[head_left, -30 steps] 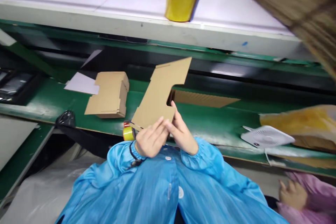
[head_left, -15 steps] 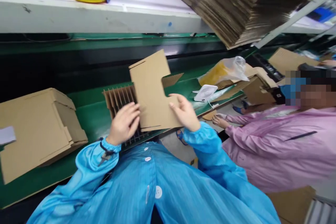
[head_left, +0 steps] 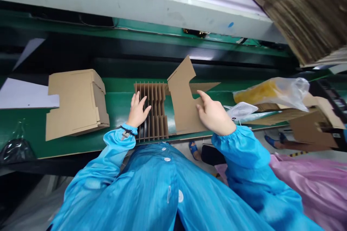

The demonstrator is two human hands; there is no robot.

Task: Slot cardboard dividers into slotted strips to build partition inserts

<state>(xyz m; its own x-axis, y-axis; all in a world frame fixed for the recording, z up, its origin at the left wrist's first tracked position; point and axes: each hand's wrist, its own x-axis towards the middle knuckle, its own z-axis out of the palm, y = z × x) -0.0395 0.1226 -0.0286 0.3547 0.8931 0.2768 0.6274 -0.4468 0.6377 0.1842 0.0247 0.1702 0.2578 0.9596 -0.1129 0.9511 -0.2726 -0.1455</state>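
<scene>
My left hand rests with spread fingers on the left part of a slotted cardboard divider grid, which stands on the green bench near its front edge. Just right of the grid, my right hand grips the right side of a flat, notched cardboard sheet between thumb and fingers. The sheet is tilted, its lower edge close to the bench's front edge. Behind its notch another cardboard piece shows in part.
A stack of folded cardboard lies left on the green bench. To the right are a small white fan and a plastic bag with yellow contents. A shelf edge crosses above. A pink sleeve is at lower right.
My left hand has moved away from the sheet onto the grid, fingers spreading. The sheet, in my right hand, has shifted right, clear of the grid. The view has turned left.
</scene>
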